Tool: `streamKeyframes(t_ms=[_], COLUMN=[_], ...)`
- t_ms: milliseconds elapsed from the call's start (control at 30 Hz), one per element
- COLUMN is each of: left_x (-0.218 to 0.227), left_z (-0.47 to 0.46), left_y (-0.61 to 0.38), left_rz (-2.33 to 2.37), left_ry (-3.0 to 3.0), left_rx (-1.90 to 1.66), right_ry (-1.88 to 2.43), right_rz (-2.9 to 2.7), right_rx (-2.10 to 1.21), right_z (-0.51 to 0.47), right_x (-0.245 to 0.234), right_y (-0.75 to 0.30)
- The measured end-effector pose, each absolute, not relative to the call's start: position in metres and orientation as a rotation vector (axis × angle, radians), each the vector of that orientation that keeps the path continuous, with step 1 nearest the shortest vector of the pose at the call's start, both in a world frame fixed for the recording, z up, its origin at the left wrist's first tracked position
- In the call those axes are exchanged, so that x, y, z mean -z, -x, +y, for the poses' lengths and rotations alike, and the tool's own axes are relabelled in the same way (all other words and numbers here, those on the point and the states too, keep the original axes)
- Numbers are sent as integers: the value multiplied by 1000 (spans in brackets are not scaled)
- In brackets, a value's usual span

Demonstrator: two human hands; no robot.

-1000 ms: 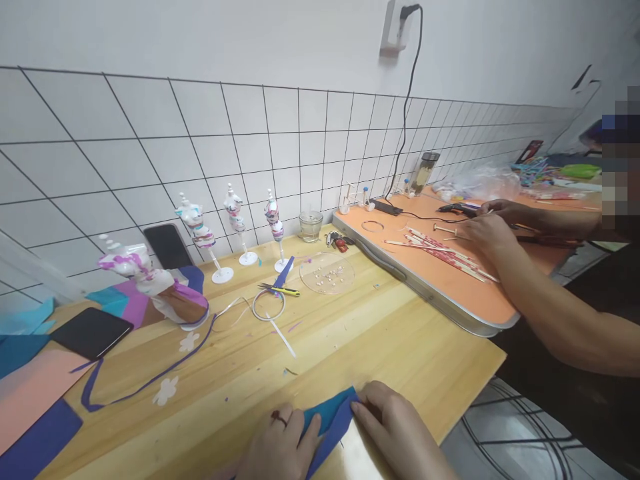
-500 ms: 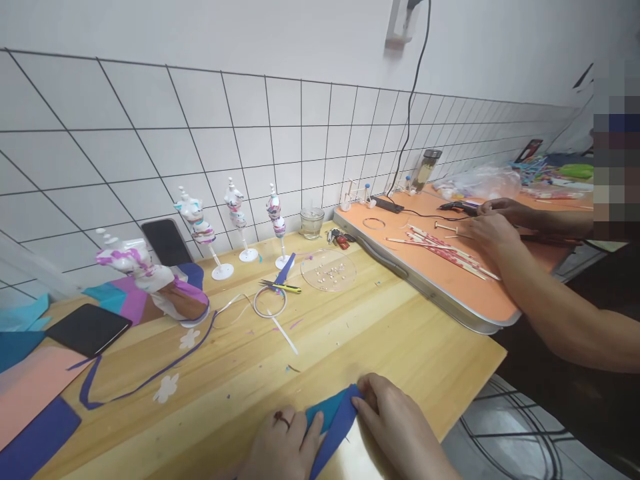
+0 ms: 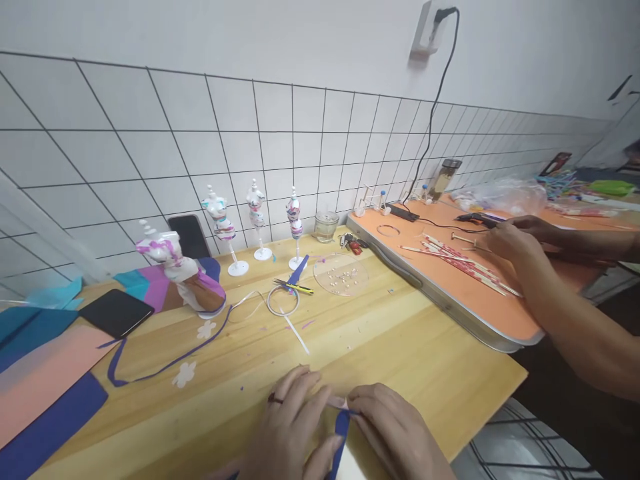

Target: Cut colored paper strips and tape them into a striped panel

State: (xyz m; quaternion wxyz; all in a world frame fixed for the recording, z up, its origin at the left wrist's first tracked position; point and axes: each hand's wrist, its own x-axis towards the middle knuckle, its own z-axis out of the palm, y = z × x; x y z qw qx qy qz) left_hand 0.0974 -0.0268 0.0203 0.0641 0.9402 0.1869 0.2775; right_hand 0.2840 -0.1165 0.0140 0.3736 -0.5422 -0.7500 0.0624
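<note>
At the table's front edge, a dark blue strip of fabric (image 3: pixel 341 427) lies between my two hands. My left hand (image 3: pixel 295 427), with a dark ring on one finger, presses its bent fingers along the left side of this fabric. My right hand (image 3: pixel 400 427) pinches the strip's far end with thumb and fingertips. A small pale pink edge (image 3: pixel 337 401) shows between the fingertips; I cannot tell what it belongs to. Beyond my hands lie a yellow craft knife (image 3: pixel 300 289), a white ring (image 3: pixel 283 301) and a clear disc with small beads (image 3: pixel 341 275).
Several small dress forms (image 3: pixel 220 217) stand along the wall, one draped in coloured fabric (image 3: pixel 210 293). Fabric sheets and a black phone (image 3: pixel 117 313) are at left. On the orange table (image 3: pixel 500 327), a co-worker's hands (image 3: pixel 515 240) work near thin sticks (image 3: pixel 465 263).
My view has turned slightly left. My left hand has moved up over the fabric, and the teal piece seen between my hands is now out of sight. The pink edge has appeared.
</note>
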Motion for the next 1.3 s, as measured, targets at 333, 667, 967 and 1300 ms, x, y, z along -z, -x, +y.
streamKeyframes(t_ms=[333,667,967,1300], left_x=[-31,-32,-21,-15], left_z=[-29,-37,-43,-41], left_y=[-104,-106,-108,-101], left_rz=[487,632,626,623], left_ry=[-2386,-1592,-1290,-1370], left_rx=[-708,-488,-490,-454], right_ry=[1257,1291,1248,1223], right_rz=[-1931,-1573,-1619,-1579], right_rx=[-44,-181,-247,-219], right_z=[-109,-113,-103,-98], right_x=[-38,-19,-23,-27], right_y=[-280,-274,-264,-263])
